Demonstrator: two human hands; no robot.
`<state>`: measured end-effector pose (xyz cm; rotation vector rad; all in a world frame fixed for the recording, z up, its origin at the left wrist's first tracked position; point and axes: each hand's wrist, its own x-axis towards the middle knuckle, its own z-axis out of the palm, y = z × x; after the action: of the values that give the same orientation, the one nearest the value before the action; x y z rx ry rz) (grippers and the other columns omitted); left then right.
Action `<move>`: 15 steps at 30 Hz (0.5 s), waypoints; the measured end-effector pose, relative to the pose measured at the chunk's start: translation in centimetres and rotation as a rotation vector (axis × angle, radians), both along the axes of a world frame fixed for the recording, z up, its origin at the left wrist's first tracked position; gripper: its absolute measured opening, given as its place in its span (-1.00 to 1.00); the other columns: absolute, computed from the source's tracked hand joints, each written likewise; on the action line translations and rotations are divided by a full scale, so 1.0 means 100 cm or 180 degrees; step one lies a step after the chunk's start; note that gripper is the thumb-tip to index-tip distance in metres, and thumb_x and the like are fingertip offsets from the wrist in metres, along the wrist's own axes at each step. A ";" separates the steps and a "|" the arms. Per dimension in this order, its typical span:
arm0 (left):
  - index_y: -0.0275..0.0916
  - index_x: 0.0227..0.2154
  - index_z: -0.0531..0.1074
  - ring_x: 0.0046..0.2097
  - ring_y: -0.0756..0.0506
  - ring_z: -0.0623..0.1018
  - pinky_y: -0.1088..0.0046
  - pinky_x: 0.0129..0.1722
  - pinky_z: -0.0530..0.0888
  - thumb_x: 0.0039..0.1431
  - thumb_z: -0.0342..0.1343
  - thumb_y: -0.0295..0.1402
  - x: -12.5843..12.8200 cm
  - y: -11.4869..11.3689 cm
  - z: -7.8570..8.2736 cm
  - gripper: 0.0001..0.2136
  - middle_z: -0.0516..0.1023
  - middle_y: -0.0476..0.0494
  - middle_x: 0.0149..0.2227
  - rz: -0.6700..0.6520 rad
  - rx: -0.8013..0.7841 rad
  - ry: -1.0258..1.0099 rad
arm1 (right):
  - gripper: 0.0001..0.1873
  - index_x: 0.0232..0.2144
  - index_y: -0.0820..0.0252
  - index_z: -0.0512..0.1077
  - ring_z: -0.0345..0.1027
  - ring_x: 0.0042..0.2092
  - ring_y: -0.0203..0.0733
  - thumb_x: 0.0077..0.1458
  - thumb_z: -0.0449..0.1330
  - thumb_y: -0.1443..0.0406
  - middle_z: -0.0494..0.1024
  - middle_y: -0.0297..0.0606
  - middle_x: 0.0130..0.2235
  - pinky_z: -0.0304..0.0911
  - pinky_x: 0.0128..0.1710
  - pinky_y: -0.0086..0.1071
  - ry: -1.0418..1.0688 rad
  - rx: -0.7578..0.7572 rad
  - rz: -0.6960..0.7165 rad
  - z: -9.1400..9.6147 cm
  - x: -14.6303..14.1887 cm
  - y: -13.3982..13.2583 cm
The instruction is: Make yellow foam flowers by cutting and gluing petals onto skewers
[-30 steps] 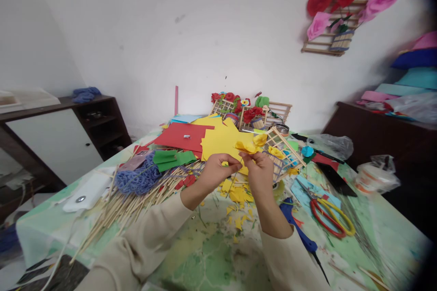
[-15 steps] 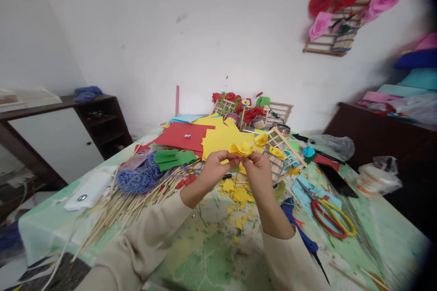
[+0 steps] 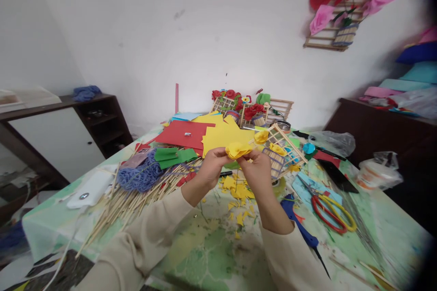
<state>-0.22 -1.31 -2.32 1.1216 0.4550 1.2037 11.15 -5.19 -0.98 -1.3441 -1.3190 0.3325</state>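
Note:
A yellow paper flower (image 3: 238, 150) is held up over the middle of the table, its petals spread at the top. My left hand (image 3: 213, 168) pinches its left side and my right hand (image 3: 256, 168) grips it from the right, fingertips close together beneath the petals. A thin dark stem seems to hang below it. Just beyond my right hand leans a small wooden lattice (image 3: 287, 148) with yellow flowers on it. Yellow paper scraps (image 3: 239, 191) lie on the table under my hands.
Yellow sheets (image 3: 221, 136) and red sheets (image 3: 177, 132) lie behind. Left are blue yarn (image 3: 139, 175), green paper (image 3: 170, 157) and thin sticks (image 3: 136, 209). Right are scissors (image 3: 329, 211), a blue glue gun (image 3: 300, 225), a black phone (image 3: 337, 176) and a white tub (image 3: 373, 173).
Both hands stay on the yellow flower, which has tilted and shifted slightly left in view. The camera view has moved a little.

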 end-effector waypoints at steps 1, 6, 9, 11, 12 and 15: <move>-0.29 -0.44 0.58 -0.27 -0.05 0.50 0.42 -0.14 0.34 -0.26 0.30 -0.46 0.000 0.000 0.000 -0.80 0.59 -0.10 -0.40 -0.0043 -0.0095 -0.0043 | -0.83 -0.59 0.23 0.53 0.35 -0.48 -0.20 -0.14 0.17 0.27 0.55 -0.29 -0.56 0.15 -0.42 -0.39 -0.0065 -0.0011 0.0011 0.000 0.001 0.000; -0.28 -0.53 0.56 -0.37 0.01 0.46 0.48 -0.26 0.33 -0.32 0.26 -0.53 0.002 -0.001 0.000 -0.83 0.57 -0.07 -0.47 -0.0072 -0.0351 -0.0089 | -0.83 -0.61 0.21 0.52 0.29 -0.48 -0.22 -0.09 0.16 0.31 0.52 -0.26 -0.56 0.06 -0.42 -0.39 -0.1046 -0.0041 -0.0235 0.002 0.002 -0.001; -0.29 -0.53 0.55 -0.35 0.00 0.47 0.50 -0.30 0.32 -0.34 0.22 -0.56 0.004 -0.001 -0.001 -0.82 0.57 -0.08 -0.45 -0.0027 -0.0446 -0.0103 | -0.82 -0.62 0.20 0.51 0.28 -0.43 -0.19 -0.06 0.16 0.31 0.51 -0.21 -0.55 0.01 -0.37 -0.35 -0.1714 -0.0057 -0.0533 0.003 0.000 -0.004; -0.29 -0.53 0.55 -0.35 0.00 0.47 0.52 -0.33 0.31 -0.35 0.22 -0.56 0.006 -0.001 -0.003 -0.81 0.57 -0.08 -0.44 0.0019 -0.0509 -0.0106 | -0.81 -0.60 0.20 0.51 0.28 -0.39 -0.17 -0.03 0.17 0.30 0.51 -0.19 -0.53 0.00 -0.34 -0.33 -0.1953 -0.0073 -0.0676 0.004 -0.002 -0.007; -0.29 -0.54 0.54 -0.35 0.00 0.47 0.52 -0.34 0.31 -0.36 0.22 -0.56 0.007 -0.001 -0.003 -0.81 0.57 -0.07 -0.44 0.0045 -0.0530 -0.0110 | -0.81 -0.59 0.20 0.51 0.28 -0.38 -0.16 -0.02 0.16 0.30 0.51 -0.18 -0.52 -0.01 -0.32 -0.32 -0.2029 -0.0086 -0.0722 0.004 -0.003 -0.008; -0.29 -0.57 0.53 -0.38 0.02 0.45 0.51 -0.32 0.31 -0.37 0.25 -0.55 0.008 0.000 -0.004 -0.83 0.55 -0.05 -0.48 0.0091 -0.0555 -0.0167 | -0.80 -0.58 0.20 0.51 0.29 -0.35 -0.15 0.01 0.15 0.30 0.51 -0.17 -0.51 -0.01 -0.28 -0.31 -0.2136 -0.0144 -0.0756 0.004 -0.006 -0.010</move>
<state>0.59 -1.31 -2.74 0.9351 0.5268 1.1917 10.52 -6.18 -0.57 -1.7100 -1.6699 -0.2838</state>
